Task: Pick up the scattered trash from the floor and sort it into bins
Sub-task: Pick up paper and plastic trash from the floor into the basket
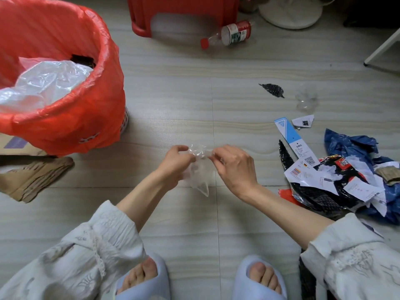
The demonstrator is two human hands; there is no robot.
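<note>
A small clear plastic bag (200, 176) hangs between my two hands above the grey floor. My left hand (176, 161) pinches its top left edge and my right hand (233, 164) pinches its top right edge. At the upper left stands a bin lined with a red bag (86, 118), with clear plastic film (47, 81) inside. On the right lies a pile of trash: torn paper slips (359, 187), a black printed wrapper (313, 198) and a blue plastic bag (350, 146).
A plastic bottle with a red cap (229, 34) lies at the top middle beside a red stool (181, 16). A blue-and-white tag (290, 135), a black scrap (273, 90) and crumpled clear plastic (306, 99) lie on the right. Cardboard (32, 180) lies at the left.
</note>
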